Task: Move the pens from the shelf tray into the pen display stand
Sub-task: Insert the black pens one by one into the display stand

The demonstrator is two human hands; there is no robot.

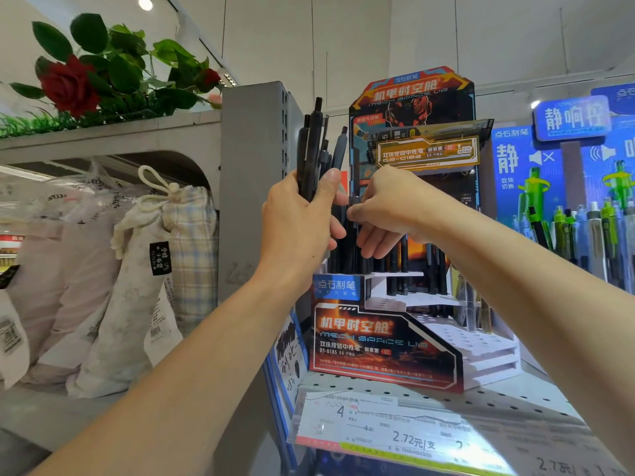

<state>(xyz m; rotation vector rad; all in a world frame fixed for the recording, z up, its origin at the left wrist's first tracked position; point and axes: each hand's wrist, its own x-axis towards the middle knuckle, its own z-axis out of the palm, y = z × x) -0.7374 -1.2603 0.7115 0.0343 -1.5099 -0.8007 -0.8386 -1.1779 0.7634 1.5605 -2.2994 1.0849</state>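
The left hand (302, 214) grips a bundle of dark pens (318, 149) upright, thumb across their barrels, just left of the pen display stand (388, 341). The right hand (385, 207) pinches a single dark pen (354, 204) between thumb and forefinger over the stand's back rows, its other fingers hanging relaxed. Several dark pens already stand in those rear holes; the lower white stepped tiers at the front right, dotted with holes, lie bare and open to reach. A grey metal shelf upright (254, 173) hems the stand in close on the left, and a blue pen display (563, 187) crowds it on the right. The stand is printed cardboard, sitting on a perforated metal shelf (515, 396) with a glossy price label (385, 427) along its front edge. Cloth drawstring bags (165, 269) slump on the neighbouring shelf, under an artificial rose (70, 85).
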